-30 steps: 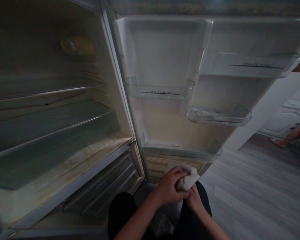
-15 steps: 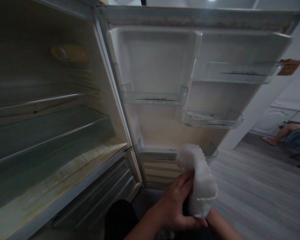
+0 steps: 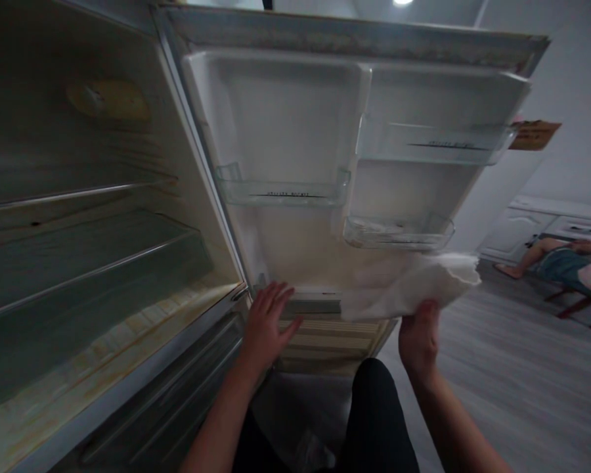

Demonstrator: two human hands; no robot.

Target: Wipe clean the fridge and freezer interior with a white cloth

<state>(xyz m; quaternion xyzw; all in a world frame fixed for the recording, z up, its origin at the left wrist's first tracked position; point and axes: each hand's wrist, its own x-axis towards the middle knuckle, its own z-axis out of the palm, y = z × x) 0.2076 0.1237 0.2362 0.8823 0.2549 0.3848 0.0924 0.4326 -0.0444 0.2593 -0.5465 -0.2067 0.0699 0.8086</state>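
Unfolded now, one cloth [image 3: 408,286]; two hands [image 3: 268,322] apart.

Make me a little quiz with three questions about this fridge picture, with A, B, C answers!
1. Where is the left hand?
A. Reaching toward the bottom of the fridge door
B. On the top shelf inside
C. Flat on the floor

2. What colour is the cloth?
A. Red
B. White
C. Black

3. How is the cloth being held?
A. Rolled in a tight ball in both hands
B. Lying on the floor
C. Spread open, held by the right hand alone

Answers:
1. A, the open left hand is up by the door's lowest rack, fingers spread.
2. B, the cloth looks white against the door.
3. C, the right hand has a grip on its lower edge and the cloth fans out loose in front of the door; the left hand is off it.
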